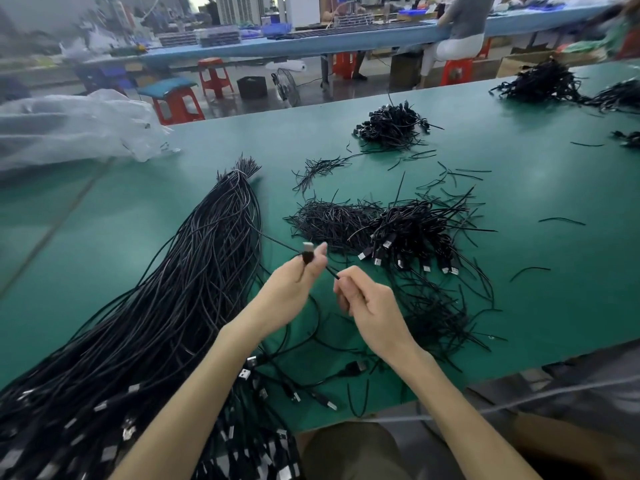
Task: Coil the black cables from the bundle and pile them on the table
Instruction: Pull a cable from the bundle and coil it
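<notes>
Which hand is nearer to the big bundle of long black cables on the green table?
Left. The left hand, holding a silver USB plug, is just beside the bundle of long black cables; the right hand, pinching the plug's thin black cable, is farther right.

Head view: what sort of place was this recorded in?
Probably a cable-assembly workshop: a long green table holds a bundle of black USB cables and coiled piles; behind stand a blue workbench and red stools.

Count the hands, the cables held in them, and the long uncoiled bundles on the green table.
Hands: 2, left hand and right hand
Held cable: 1
Long uncoiled bundle: 1
Total: 4
</notes>
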The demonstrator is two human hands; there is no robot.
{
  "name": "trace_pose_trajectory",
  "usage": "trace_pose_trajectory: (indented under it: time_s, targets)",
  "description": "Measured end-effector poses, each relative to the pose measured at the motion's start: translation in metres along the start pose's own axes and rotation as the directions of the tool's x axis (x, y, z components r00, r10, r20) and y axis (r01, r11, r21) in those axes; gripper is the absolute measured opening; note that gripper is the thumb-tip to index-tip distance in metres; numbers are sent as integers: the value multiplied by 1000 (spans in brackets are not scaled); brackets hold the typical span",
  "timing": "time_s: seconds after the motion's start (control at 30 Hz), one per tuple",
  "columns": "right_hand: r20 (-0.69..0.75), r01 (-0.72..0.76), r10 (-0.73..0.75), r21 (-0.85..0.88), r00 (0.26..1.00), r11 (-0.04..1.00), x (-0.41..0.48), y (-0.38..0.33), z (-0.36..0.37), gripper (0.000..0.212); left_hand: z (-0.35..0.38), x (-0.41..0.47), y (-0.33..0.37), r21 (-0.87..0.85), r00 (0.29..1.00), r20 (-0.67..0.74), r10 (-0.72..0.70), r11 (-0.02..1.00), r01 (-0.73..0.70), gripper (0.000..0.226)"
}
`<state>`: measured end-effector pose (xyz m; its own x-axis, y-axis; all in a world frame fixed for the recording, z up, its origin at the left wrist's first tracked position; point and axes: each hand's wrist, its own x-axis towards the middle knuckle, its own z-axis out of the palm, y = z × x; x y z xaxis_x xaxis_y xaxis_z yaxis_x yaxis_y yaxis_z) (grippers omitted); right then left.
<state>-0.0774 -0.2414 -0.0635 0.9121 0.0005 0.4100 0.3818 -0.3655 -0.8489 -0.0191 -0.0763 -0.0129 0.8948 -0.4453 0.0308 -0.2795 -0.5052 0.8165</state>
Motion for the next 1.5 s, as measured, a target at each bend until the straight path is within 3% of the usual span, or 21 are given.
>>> trace_pose_trajectory:
  time_s: [0.07,0.13,0.2,0.23,0.27,0.33,0.4,0.47,0.57,0.7,0.8,0.87,0.97,1.03,1.07,1.1,1.17,1.2,1.23,1.3,1.5]
  targets:
    - [83,-1,6,-68,997,998,-2,1,2,27,5,1,3,-413,996,-76,42,908,-70,65]
    - [167,-50,71,-126,983,991,-1,4,4,23,8,0,4,-739,995,-78,57,667,-96,62]
    - [188,-109,133,-135,973,985,1,7,4,25,6,-7,9,-907,1000,0,24,421,-10,57]
    - [185,-128,149,-119,971,985,2,7,4,26,2,-11,12,-915,998,58,26,402,43,52]
    - [186,-131,149,-103,971,986,2,8,3,26,-1,-15,15,-882,993,111,48,465,76,51]
    - [217,-92,116,-114,969,989,3,8,2,20,-8,-19,17,-670,963,248,109,737,89,57]
    - [254,-33,81,-185,964,982,3,10,3,17,-15,-24,19,-224,898,435,60,974,43,60]
    - [215,0,56,-252,975,968,4,11,2,20,-17,-28,18,226,844,521,-126,974,6,60]
    - [118,-4,33,-233,992,972,4,8,0,29,-16,-26,9,508,925,269,-270,855,102,56]
    - [109,-15,32,-155,993,988,1,3,2,31,-14,-21,-8,602,996,-82,-21,796,67,60]
    - [138,20,4,-173,990,985,-1,4,2,27,-6,-18,-16,171,997,-78,-30,984,43,63]
    - [170,37,-2,-200,986,979,-1,6,4,25,3,-20,-14,-261,997,-69,-43,965,23,65]
    - [224,33,22,-241,974,970,1,8,5,24,9,-20,-7,-764,999,-48,-19,645,-24,62]
    - [229,-38,87,-210,970,977,2,8,4,27,4,-22,2,-919,999,-9,-45,395,10,55]
    - [220,-90,127,-172,967,981,2,7,4,29,0,-23,5,-932,998,25,-55,360,43,49]
    - [208,-128,155,-137,966,982,3,5,3,29,-5,-24,8,-914,997,53,-50,400,68,48]
    - [187,-148,169,-120,968,982,4,5,2,29,-11,-25,8,-698,994,107,-7,711,80,55]
    - [183,-146,170,-139,968,980,4,5,2,28,-13,-25,9,-428,989,148,3,902,61,59]
    - [183,-142,172,-168,968,976,4,6,2,26,-14,-25,9,-74,978,209,-8,997,24,62]
    - [180,-143,183,-215,966,966,3,8,2,20,-11,-23,6,406,960,265,-93,914,-23,59]
    - [78,-66,77,-139,994,988,3,6,1,20,-1,-24,-5,519,997,80,-18,855,-26,73]
